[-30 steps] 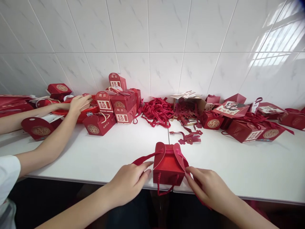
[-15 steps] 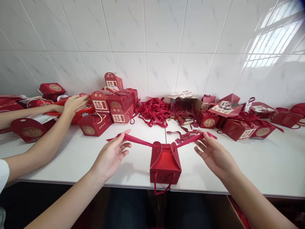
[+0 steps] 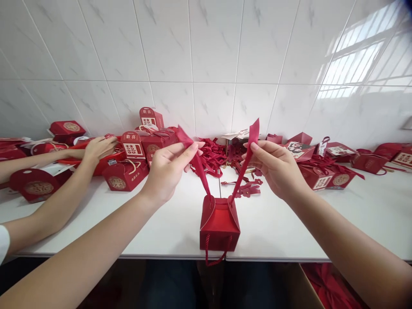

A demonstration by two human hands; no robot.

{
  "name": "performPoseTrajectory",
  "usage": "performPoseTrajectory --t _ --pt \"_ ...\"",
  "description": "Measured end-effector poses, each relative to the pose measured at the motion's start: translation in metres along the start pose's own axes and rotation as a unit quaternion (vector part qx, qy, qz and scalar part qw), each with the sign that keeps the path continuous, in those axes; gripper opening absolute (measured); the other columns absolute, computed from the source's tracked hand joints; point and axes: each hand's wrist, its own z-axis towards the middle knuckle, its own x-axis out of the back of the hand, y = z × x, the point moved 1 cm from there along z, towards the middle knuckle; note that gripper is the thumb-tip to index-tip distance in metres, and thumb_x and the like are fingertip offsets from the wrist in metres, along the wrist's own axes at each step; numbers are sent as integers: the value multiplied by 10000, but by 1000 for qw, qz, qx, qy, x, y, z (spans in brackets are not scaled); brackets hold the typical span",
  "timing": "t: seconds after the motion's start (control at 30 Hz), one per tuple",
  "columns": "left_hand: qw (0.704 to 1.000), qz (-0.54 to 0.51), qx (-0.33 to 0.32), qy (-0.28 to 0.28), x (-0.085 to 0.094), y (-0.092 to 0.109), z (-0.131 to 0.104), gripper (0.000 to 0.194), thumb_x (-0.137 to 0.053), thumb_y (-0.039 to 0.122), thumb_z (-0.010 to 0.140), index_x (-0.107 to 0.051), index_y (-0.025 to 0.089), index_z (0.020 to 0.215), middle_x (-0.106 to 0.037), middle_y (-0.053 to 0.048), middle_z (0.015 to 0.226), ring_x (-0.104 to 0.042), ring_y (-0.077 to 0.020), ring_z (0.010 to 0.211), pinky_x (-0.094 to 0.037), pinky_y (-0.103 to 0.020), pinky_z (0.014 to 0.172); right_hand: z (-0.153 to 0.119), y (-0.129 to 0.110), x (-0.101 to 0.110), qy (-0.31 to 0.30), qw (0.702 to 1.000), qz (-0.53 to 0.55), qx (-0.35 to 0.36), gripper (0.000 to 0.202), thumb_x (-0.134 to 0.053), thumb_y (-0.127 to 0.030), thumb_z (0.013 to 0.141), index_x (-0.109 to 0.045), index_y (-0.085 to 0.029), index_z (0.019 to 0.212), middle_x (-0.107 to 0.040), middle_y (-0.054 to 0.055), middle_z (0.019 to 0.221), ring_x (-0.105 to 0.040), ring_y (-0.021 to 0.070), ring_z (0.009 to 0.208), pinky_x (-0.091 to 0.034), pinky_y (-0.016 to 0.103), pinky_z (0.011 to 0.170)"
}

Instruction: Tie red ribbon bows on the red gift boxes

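Note:
A small red gift box (image 3: 219, 236) stands upright at the table's front edge, its two side flaps leaning inward with a gap between them. A rope handle (image 3: 215, 260) droops from its near face. Red ribbon (image 3: 202, 175) passes through the holes in the flaps, and its two ends rise in a V. My left hand (image 3: 172, 165) is closed, pinching one ribbon end between thumb and finger. My right hand (image 3: 273, 165) pinches the other end, whose tip points upward. Both hands are above the box and apart from it.
Finished-looking red boxes (image 3: 125, 176) are stacked at the left, beside a co-worker's arms (image 3: 69, 189) over a red basin (image 3: 107, 163). Loose ribbons (image 3: 212, 161) lie heaped at the back. More boxes (image 3: 317, 178) stand right. Below the table edge, a carton holds red material (image 3: 331, 285).
Both my hands have risen and come closer together, drawing the ribbon ends from a low, sideways spread into a steep V. The box has stayed on the table; the view has shifted slightly.

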Motion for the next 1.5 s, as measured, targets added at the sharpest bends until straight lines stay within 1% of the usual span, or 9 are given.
performPoseTrajectory --t 0.23,0.6,0.77,0.87,1.03,1.2,1.3,1.4,1.5 --pt "995 -61 -4 -79 -20 8 13 213 -650 362 803 -729 201 919 -658 -17 815 -606 -146 839 -472 -248 745 6 -9 -16 -49 998 46 -12 116 -705 -339 760 -709 -241 821 -688 -25 793 -640 118 747 -523 279 730" --pt "993 -70 14 -94 -27 3 10 246 -578 387 843 -720 189 876 -648 -31 802 -592 -164 835 -452 -280 789 9 -14 -14 -31 999 38 8 136 -694 -356 760 -696 -248 841 -691 -17 867 -641 136 819 -517 306 773" --pt "993 -37 9 -114 -28 5 9 291 -536 410 862 -682 180 759 -533 2 618 -519 -125 663 -419 -250 670 11 -14 -18 -33 997 65 -31 185 -726 -339 719 -644 -196 804 -653 -17 737 -597 97 604 -500 257 604" --pt "989 10 22 -148 -32 7 6 335 -553 422 845 -640 170 641 -441 25 521 -442 -105 547 -379 -240 579 9 -12 -23 -63 997 19 -46 179 -711 -302 732 -660 -166 837 -616 -27 652 -462 49 463 -385 207 461" --pt "983 89 35 -155 -35 9 -1 307 -599 386 805 -626 171 587 -507 16 537 -436 -104 527 -352 -245 542 0 -11 -31 -147 989 -31 -5 154 -686 -323 776 -691 -176 821 -554 -39 605 -463 68 516 -367 217 482" --pt "975 69 67 -201 -28 6 -2 320 -546 331 820 -585 170 547 -475 13 515 -426 -115 534 -370 -261 583 -2 -8 -28 -140 982 -104 74 233 -532 -360 894 -678 -196 815 -579 -17 647 -518 88 559 -430 216 509" --pt "968 -10 133 -211 -21 3 -1 358 -469 275 827 -519 167 489 -514 -17 549 -506 -145 602 -422 -287 674 -2 -2 -19 -181 936 -228 200 214 -479 -281 924 -675 -213 978 -649 33 835 -598 129 725 -497 256 629" --pt "955 -96 207 -192 -16 3 1 331 -493 266 808 -493 169 492 -488 -5 528 -544 -158 615 -456 -332 759 -2 4 -8 -194 827 -381 366 257 -439 -181 930 -670 -212 1037 -659 76 950 -609 167 858 -490 311 725" --pt "942 -94 239 -218 -15 3 0 339 -509 368 830 -588 154 579 -552 -13 569 -574 -166 635 -467 -355 792 -3 7 -3 -166 721 -500 450 288 -440 -107 912 -670 -218 1045 -671 79 952 -603 191 874 -456 337 713"
